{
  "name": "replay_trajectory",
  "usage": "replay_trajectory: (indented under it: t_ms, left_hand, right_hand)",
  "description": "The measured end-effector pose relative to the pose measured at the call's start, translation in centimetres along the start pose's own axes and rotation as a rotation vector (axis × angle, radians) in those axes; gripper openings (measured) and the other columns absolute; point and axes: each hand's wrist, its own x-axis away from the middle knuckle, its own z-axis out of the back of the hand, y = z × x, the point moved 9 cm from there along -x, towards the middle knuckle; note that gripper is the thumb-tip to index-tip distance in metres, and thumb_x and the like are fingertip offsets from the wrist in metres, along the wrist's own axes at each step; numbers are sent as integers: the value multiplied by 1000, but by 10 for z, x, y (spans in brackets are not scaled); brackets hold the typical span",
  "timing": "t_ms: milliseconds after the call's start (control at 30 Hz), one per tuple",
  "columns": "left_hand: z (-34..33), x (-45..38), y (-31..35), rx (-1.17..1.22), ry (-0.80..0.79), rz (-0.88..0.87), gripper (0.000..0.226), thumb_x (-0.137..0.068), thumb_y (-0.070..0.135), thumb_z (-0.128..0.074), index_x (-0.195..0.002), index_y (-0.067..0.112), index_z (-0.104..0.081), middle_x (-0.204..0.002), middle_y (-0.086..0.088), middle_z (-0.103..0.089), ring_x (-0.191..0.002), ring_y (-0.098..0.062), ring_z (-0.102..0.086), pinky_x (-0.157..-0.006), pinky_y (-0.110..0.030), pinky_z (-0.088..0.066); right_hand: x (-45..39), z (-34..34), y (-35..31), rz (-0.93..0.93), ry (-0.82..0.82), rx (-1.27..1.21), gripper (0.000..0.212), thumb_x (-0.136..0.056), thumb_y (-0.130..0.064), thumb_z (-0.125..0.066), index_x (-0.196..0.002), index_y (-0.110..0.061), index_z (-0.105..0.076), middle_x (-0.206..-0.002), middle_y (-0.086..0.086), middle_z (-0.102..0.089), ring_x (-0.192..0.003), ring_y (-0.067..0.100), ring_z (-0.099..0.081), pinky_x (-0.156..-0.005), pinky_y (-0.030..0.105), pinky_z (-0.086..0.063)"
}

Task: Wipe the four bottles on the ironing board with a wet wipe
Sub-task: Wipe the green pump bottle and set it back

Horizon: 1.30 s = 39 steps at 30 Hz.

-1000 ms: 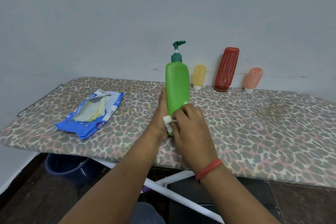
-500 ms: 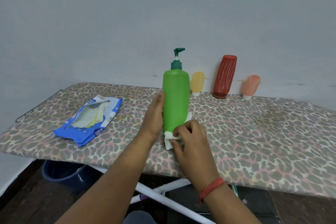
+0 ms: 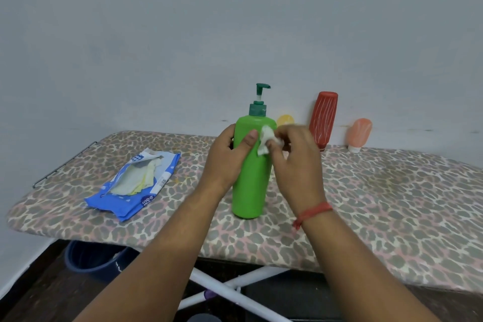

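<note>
A tall green pump bottle [image 3: 249, 185] stands upright near the front of the leopard-print ironing board [image 3: 379, 204]. My left hand [image 3: 227, 157] grips its upper body from the left, thumb across the front. My right hand [image 3: 295, 162] pinches a small crumpled white wet wipe [image 3: 266, 142] against the bottle's upper right shoulder. Behind, leaning on the wall, are a yellow bottle [image 3: 285, 120] mostly hidden by my hand, a dark red ribbed bottle [image 3: 322, 119] and a small peach bottle [image 3: 358, 133].
A blue pack of wet wipes [image 3: 133, 185] lies open on the board's left part. A dark blue bucket [image 3: 94, 259] sits on the floor under the board, beside the white crossed legs [image 3: 230, 287]. The grey wall rises right behind the board.
My right hand has carried the wipe from the bottle's base up to its shoulder. My left hand has slid up to the upper body. The camera has tilted upward.
</note>
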Motion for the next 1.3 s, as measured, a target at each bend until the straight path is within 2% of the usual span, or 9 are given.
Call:
replay_trajectory:
  t_ms: [167, 333, 567, 700, 800, 933, 1100, 1200, 1300]
  left_hand:
    - [-5, 5, 6, -25, -23, -29, 35, -90, 58, -63, -118, 38, -68, -105, 11, -75, -96, -11, -72, -80, -38, -61]
    - [-1, 7, 7, -18, -6, -49, 27, -90, 58, -61, -116, 49, -66, -108, 15, -74, -99, -8, -71, -81, -34, -60]
    - [6, 7, 3, 15, 19, -27, 23, -90, 59, -63, -111, 52, -66, -107, 14, -75, -97, -8, -73, -77, -32, -60]
    - [3, 9, 3, 10, 15, -45, 23, -94, 50, -63, -115, 43, -68, -102, 14, -75, -94, -7, -71, -73, -28, -60]
    - [-2, 11, 8, -33, 15, -74, 12, -97, 36, -61, -91, 44, -67, -79, 18, -67, -71, 2, -62, -59, -15, -47]
    - [-6, 13, 16, -71, 21, -132, 20, -95, 29, -59, -82, 43, -63, -75, 17, -65, -67, 1, -57, -57, -13, -44]
    - [2, 13, 9, -37, 34, -95, 14, -94, 53, -62, -103, 44, -68, -96, 11, -74, -89, -10, -71, -70, -29, -58]
    - [3, 16, 12, -23, 10, -94, 18, -92, 57, -60, -107, 51, -66, -102, 16, -75, -91, -5, -72, -68, -22, -58]
    - [3, 19, 14, -10, -5, -80, 22, -89, 60, -60, -110, 51, -65, -104, 18, -75, -92, -4, -73, -67, -18, -57]
  right_hand:
    - [-34, 11, -21, 51, 68, -47, 8, -91, -16, -66, -97, -17, -62, -96, -7, -56, -84, -2, -49, -72, 5, -37]
    - [-46, 4, -40, 116, 40, -16, 7, -88, -18, -70, -90, -16, -63, -97, -6, -55, -83, 3, -53, -74, 8, -43]
    - [-55, -5, -12, -161, -141, -153, 11, -88, -24, -71, -82, -18, -65, -78, -10, -65, -72, 2, -58, -62, 12, -43]
    - [-39, -4, -47, 74, -25, 45, 13, -87, -15, -69, -81, -14, -58, -88, -3, -53, -79, 9, -52, -68, 12, -40]
    - [-31, -5, -65, 177, 68, 150, 11, -87, -11, -69, -87, -10, -58, -100, 1, -48, -94, 20, -50, -78, 31, -49]
    - [-40, -6, -52, -1, 102, -6, 20, -84, -12, -73, -85, -15, -53, -102, -4, -41, -101, 17, -48, -86, 28, -49]
    - [-44, -2, -18, -159, 46, -182, 22, -82, -19, -77, -76, -22, -56, -86, -8, -56, -72, 0, -52, -65, 10, -41]
    - [-55, -3, 0, -245, -87, -304, 12, -87, -13, -73, -80, -20, -65, -79, -4, -66, -73, 9, -59, -74, 33, -55]
    - [-60, -20, -4, -313, -261, -638, 8, -94, -5, -63, -92, -9, -70, -95, 13, -73, -89, 21, -67, -90, 44, -57]
